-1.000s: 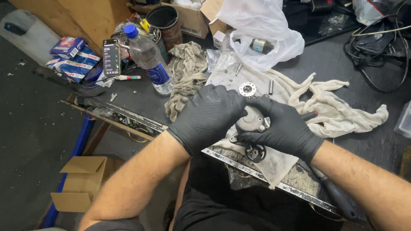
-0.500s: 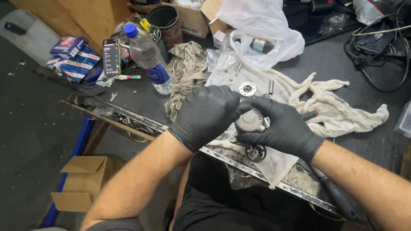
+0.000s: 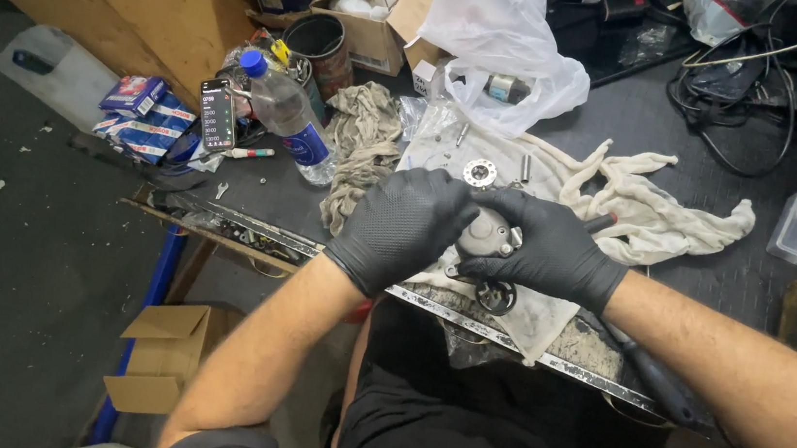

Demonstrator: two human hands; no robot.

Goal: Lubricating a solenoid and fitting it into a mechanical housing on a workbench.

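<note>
Grey metal housing [image 3: 487,233], held over the bench edge [image 3: 523,348] between both gloved hands, left hand [image 3: 403,226] and right hand [image 3: 547,248] each closed around it, appears part-stripped, with a toothed disc [image 3: 479,172] and small pins lying loose on the white cloth [image 3: 653,214].

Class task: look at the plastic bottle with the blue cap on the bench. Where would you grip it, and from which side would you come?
Probably around the clear middle of the bottle, coming from the bench's front edge. It leans, cap away and blue label toward the front; the phone crowds one side and a rag the other. The can stands behind it.
</note>
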